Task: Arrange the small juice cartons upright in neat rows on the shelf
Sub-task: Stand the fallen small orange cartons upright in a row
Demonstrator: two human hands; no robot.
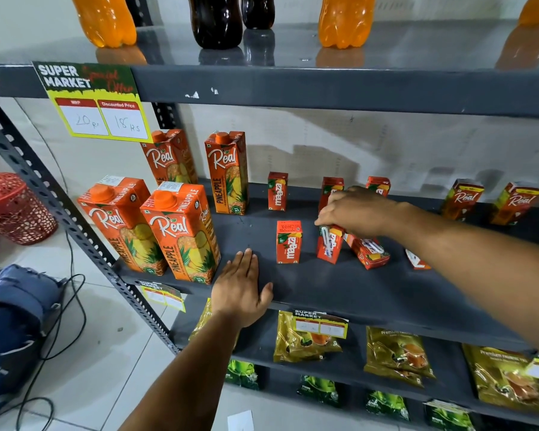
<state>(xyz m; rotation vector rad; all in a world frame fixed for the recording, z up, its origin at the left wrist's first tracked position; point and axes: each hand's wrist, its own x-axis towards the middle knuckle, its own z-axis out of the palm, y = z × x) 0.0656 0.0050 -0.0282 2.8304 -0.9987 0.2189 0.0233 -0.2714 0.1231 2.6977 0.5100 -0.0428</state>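
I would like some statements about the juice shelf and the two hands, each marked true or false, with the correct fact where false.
1. The right hand holds the top of a small Maaza carton. True.
2. The left hand grips a large pineapple carton. False: it lies flat and open on the shelf, holding nothing.
3. Every small carton stands upright. False: one tipped carton lies on its side beside the held one.
4. Four large Real pineapple cartons stand at the left of the shelf. True.
5. The bottles above the juice shelf are all orange. False: two are dark.
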